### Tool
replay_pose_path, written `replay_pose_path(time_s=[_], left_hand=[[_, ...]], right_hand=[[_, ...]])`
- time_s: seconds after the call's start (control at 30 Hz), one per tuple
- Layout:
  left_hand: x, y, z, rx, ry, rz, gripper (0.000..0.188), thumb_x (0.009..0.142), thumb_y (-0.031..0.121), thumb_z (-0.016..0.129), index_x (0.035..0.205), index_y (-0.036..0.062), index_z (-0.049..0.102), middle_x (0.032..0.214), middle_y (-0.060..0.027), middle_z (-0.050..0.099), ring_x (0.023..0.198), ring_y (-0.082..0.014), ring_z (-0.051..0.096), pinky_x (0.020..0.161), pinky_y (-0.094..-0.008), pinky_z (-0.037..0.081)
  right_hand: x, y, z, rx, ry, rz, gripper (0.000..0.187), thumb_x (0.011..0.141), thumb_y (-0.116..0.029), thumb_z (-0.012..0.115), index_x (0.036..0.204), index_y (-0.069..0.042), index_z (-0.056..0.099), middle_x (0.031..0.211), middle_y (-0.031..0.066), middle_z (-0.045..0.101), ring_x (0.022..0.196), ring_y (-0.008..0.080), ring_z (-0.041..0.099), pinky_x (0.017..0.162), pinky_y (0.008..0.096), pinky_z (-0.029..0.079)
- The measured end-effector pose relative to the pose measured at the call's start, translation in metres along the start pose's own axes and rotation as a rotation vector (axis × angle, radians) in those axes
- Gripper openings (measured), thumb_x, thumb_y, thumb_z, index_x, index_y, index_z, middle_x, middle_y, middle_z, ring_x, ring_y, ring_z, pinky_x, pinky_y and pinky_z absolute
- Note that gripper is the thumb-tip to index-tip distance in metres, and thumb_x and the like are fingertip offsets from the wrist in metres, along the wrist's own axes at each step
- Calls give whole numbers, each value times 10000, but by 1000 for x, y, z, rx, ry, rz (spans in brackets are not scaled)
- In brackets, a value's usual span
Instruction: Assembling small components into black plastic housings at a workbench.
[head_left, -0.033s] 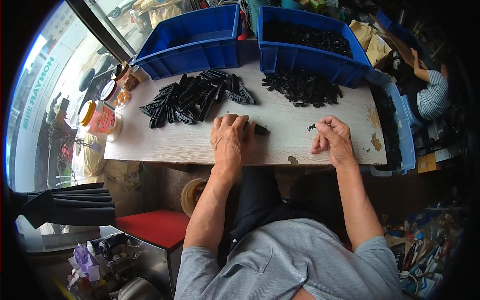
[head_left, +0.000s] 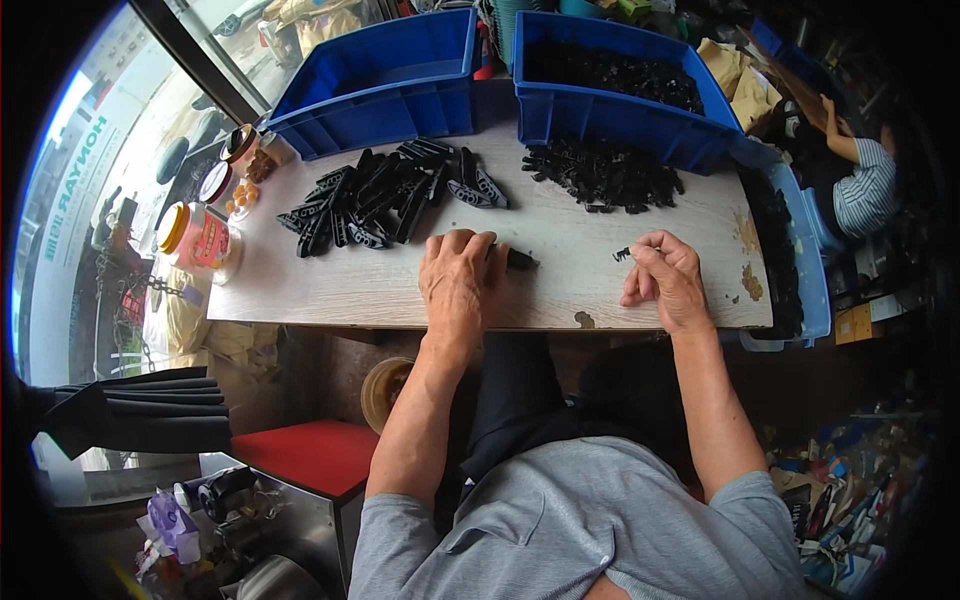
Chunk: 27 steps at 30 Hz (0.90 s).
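My left hand [head_left: 457,278] is closed over a long black plastic part [head_left: 521,260] low over the table near its front edge. Only the tapered right end of that part sticks out past the fingers. Between thumb and forefinger, my right hand [head_left: 670,280] pinches a small black toothed plastic piece [head_left: 621,255]; its other fingers are curled. The two hands are apart. Beyond my left hand lies a pile of long black plastic parts [head_left: 370,200]. A heap of small black pieces [head_left: 605,178] spreads out beyond my right hand.
Two blue bins stand at the table's far side: the left bin [head_left: 420,105] and the right bin [head_left: 620,125], which contains many small black pieces. Jars [head_left: 210,240] line the left edge. A translucent tub [head_left: 815,265] stands off the right edge. Another person [head_left: 865,190] is at far right.
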<state>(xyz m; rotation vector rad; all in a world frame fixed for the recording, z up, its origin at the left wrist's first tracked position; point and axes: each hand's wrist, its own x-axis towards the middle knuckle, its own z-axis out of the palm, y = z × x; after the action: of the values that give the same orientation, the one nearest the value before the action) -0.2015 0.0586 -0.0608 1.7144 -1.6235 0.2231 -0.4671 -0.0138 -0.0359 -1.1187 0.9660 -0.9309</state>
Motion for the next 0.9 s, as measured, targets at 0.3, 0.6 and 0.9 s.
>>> replay_pose_path(time_s=[0.3, 0.6, 0.9], left_hand=[[-18, 1, -4, 26, 88, 8, 189, 843, 183, 742, 975, 74, 663, 891, -122, 624, 825, -309, 567, 727, -399, 467], [-29, 0, -16, -50, 57, 26, 351, 805, 115, 733, 1138, 86, 625, 1054, -150, 582, 891, -337, 538, 780, -424, 468], [-26, 17, -20, 55, -80, -52, 313, 791, 158, 747, 1091, 111, 668, 910, -113, 597, 840, -309, 547, 723, -404, 470]], right_hand=[[-2, 0, 1, 21, 9, -24, 167, 893, -199, 680, 909, -53, 599, 538, 7, 509, 507, 122, 591, 458, 313, 568], [0, 3, -1, 36, 9, -31, 157, 899, -190, 678, 912, -58, 595, 540, 2, 497, 521, 113, 586, 468, 318, 580], [0, 2, -1, 40, 27, -29, 166, 893, -196, 686, 911, -59, 595, 538, 0, 493, 533, 114, 589, 466, 319, 580]])
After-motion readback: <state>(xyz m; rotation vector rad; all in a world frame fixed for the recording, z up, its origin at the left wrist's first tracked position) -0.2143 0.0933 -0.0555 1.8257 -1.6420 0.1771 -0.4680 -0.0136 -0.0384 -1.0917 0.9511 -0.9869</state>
